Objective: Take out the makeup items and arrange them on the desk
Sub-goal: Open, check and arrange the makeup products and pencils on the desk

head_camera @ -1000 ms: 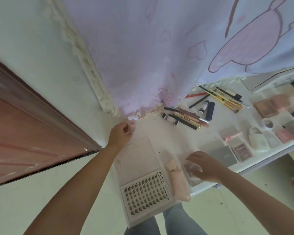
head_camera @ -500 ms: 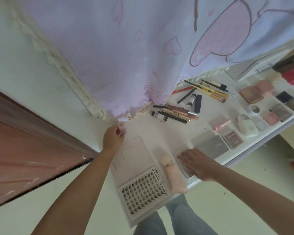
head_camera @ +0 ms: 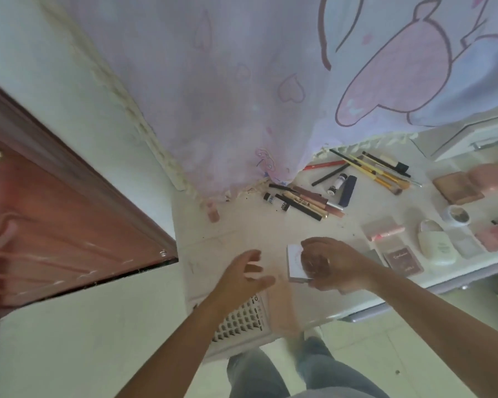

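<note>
My right hand [head_camera: 332,264] grips a small white square compact [head_camera: 294,262] just above the white desk [head_camera: 250,225]. My left hand [head_camera: 243,275] hovers beside it with fingers spread and holds nothing. A small pink bottle [head_camera: 213,212] stands on the desk near the curtain's hem. Below my left wrist lies an open false-lash tray [head_camera: 242,320], and a blurred pink pouch [head_camera: 282,300] lies next to it. Pencils and tubes [head_camera: 305,202], brushes [head_camera: 377,172], palettes [head_camera: 460,185] and a white bottle [head_camera: 436,245] are spread across the desk to the right.
A pink cartoon curtain [head_camera: 270,96] hangs down to the desk's back edge. A red-brown door [head_camera: 55,225] stands at the left. The desk's front edge [head_camera: 385,304] runs diagonally, with pale floor tiles and my jeans-clad legs [head_camera: 270,374] below it. A white drawer unit [head_camera: 472,139] is at far right.
My left hand let go of the small pink bottle near the curtain and swung back toward the middle. My right hand picked up the white compact from the desk.
</note>
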`<action>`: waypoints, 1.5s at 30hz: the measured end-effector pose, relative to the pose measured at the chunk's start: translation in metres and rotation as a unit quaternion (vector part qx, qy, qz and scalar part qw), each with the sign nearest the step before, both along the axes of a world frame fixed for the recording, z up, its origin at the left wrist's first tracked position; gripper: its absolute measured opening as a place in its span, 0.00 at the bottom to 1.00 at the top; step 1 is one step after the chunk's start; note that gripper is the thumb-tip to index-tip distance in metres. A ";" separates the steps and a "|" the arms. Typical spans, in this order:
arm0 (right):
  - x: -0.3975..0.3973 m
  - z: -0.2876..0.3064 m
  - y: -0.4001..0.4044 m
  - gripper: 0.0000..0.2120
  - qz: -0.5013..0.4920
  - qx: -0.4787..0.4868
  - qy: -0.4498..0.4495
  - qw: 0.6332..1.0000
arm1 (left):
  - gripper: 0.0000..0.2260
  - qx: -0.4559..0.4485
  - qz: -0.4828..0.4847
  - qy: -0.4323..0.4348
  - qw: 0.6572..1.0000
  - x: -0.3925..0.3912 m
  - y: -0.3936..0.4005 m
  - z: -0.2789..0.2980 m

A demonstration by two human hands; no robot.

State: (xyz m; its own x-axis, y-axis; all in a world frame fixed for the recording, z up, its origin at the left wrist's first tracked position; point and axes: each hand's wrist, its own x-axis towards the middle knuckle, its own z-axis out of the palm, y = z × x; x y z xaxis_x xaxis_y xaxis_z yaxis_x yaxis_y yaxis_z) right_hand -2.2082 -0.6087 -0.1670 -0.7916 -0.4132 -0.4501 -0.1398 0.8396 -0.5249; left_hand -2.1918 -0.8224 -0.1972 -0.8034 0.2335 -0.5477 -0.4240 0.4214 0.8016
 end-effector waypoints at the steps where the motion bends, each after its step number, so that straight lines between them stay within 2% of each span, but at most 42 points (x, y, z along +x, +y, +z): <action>1: -0.002 0.005 0.005 0.23 0.006 -0.022 0.003 1.000 | 0.28 0.059 0.008 -0.030 0.998 0.002 0.011 0.004; 3: -0.005 0.013 0.012 0.23 0.017 -0.054 0.001 0.998 | 0.31 0.140 0.021 -0.053 0.989 0.005 0.029 0.008; 5: -0.007 0.017 0.021 0.21 0.048 -0.065 0.003 0.997 | 0.31 0.166 0.047 -0.041 0.984 0.009 0.046 0.011; 12: -0.018 0.030 0.040 0.14 0.126 -0.093 -0.017 0.988 | 0.28 0.145 0.140 0.025 0.979 0.023 0.078 0.021; 15: -0.022 0.033 0.043 0.22 0.140 -0.097 -0.012 0.985 | 0.25 0.134 0.179 0.038 0.974 0.025 0.084 0.028; 20: -0.027 0.034 0.045 0.14 0.143 -0.112 -0.016 0.983 | 0.19 0.114 0.210 0.040 0.970 0.030 0.087 0.032; 24: -0.024 0.039 0.038 0.23 0.188 -0.125 0.026 0.974 | 0.29 0.153 0.288 0.011 0.945 0.028 0.087 0.034; 26: -0.025 0.040 0.034 0.21 0.214 -0.116 0.062 0.968 | 0.32 0.171 0.311 -0.008 0.935 0.027 0.086 0.034; 27: -0.025 0.039 0.032 0.19 0.225 -0.106 0.077 0.965 | 0.28 0.175 0.315 -0.014 0.933 0.028 0.086 0.034; 28: -0.026 0.037 0.031 0.17 0.234 -0.100 0.087 0.963 | 0.20 0.179 0.319 -0.018 0.931 0.029 0.085 0.035; 30: -0.027 0.032 0.029 0.20 0.239 -0.094 0.091 0.962 | 0.06 0.180 0.318 -0.026 0.930 0.031 0.084 0.036; 31: -0.027 0.031 0.027 0.21 0.236 -0.089 0.087 0.964 | 0.04 0.179 0.321 -0.026 0.930 0.032 0.083 0.035; 34: -0.028 0.028 0.026 0.21 0.244 -0.083 0.076 0.963 | 0.06 0.185 0.326 -0.022 0.927 0.034 0.082 0.033; 36: -0.028 0.030 0.026 0.15 0.255 -0.077 0.071 0.961 | 0.15 0.193 0.327 -0.018 0.925 0.036 0.083 0.031; 38: -0.025 0.033 0.026 0.15 0.266 -0.077 0.066 0.959 | 0.25 0.194 0.322 -0.021 0.926 0.038 0.084 0.032; 40: -0.023 0.031 0.029 0.15 0.273 -0.093 0.070 0.955 | 0.25 0.174 0.308 -0.016 0.935 0.042 0.086 0.031; 43: -0.022 0.023 0.033 0.25 0.305 -0.106 0.097 0.941 | 0.19 0.143 0.308 -0.010 0.941 0.046 0.088 0.027; 45: -0.021 0.018 0.036 0.28 0.309 -0.123 0.117 0.936 | 0.19 0.134 0.297 0.001 0.946 0.048 0.088 0.026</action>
State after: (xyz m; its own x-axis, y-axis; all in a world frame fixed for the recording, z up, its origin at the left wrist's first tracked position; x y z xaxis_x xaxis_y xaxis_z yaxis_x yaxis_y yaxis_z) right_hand -2.2291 -0.5726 -0.1487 -0.4314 -0.8934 -0.1255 -0.6938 0.4174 -0.5868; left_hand -2.1439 -0.7345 -0.1716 -0.8378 -0.1287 -0.5307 -0.5201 -0.1082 0.8473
